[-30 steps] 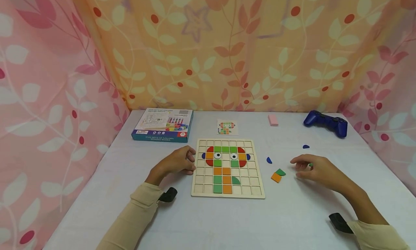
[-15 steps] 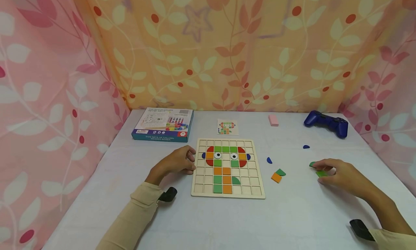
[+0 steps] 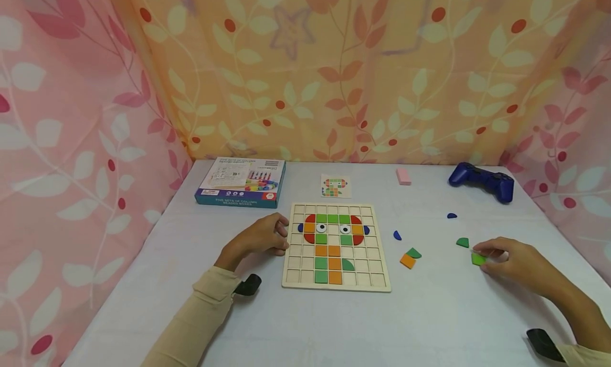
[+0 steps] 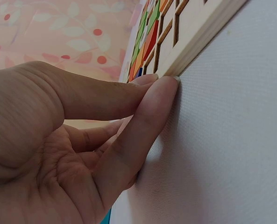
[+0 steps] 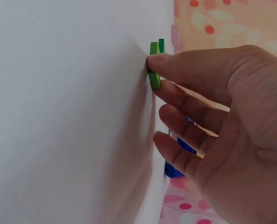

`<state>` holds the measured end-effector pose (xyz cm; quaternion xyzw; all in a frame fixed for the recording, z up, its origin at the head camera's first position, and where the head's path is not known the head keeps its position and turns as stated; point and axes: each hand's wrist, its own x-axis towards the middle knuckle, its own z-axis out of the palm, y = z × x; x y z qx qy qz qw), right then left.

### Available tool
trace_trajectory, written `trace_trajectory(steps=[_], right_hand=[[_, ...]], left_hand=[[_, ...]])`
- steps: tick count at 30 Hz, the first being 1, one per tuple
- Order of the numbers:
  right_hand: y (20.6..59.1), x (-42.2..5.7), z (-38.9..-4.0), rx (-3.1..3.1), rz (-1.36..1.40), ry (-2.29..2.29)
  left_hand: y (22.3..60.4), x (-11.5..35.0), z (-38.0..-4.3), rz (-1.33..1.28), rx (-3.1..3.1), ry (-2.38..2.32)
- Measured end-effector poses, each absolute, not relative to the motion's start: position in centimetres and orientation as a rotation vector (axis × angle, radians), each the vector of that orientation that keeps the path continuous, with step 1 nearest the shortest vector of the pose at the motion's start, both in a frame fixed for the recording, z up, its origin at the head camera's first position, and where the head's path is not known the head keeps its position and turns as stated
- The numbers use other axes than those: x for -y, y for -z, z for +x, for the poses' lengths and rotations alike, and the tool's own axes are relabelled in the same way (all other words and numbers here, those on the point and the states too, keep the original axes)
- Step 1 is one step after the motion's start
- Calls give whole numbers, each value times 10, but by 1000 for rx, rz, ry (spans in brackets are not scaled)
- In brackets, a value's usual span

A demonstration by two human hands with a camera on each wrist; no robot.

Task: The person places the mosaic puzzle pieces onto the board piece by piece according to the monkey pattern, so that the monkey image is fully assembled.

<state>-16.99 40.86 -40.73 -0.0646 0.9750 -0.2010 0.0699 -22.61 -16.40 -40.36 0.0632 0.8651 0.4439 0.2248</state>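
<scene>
Scanning from the left of the white table [image 3: 305, 324], I see a blue-edged game box [image 3: 241, 182] near the far corner, well apart from everything else. Next comes my left hand [image 3: 260, 237], lying on the cloth with its fingers gently curled and its fingertips [image 4: 168, 86] pressed against the left edge of the wooden grid board [image 3: 335, 247]; it holds nothing. The board carries a partly built picture of red, green and orange tiles with two white eyes. Behind the board lies a small pattern card [image 3: 334, 186], and further right a pink block [image 3: 403, 176]. To the right of the board rest loose pieces: a blue half-round [image 3: 397, 235], then an orange square touching a green quarter-round [image 3: 410, 257], then a green curved piece [image 3: 462, 243]. Just beside that piece, towards me, lies the green square tile [image 3: 478, 259], flat on the table, with my right hand [image 3: 517, 263] directly to its right, thumb and forefinger pinching its edges. A blue game controller [image 3: 482, 180] sits at the far right corner.
</scene>
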Motion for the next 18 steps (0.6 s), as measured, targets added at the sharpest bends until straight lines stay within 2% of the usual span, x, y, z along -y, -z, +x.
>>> trace_trajectory(steps=[10,18], right_hand=[[405,-402,-171,-2956,-221,597],[405,-365,-175,-2946,-352,673]], left_hand=[[403,163,-227,159,-2396,-1216],[404,163,-228,151,-2394,-1218]])
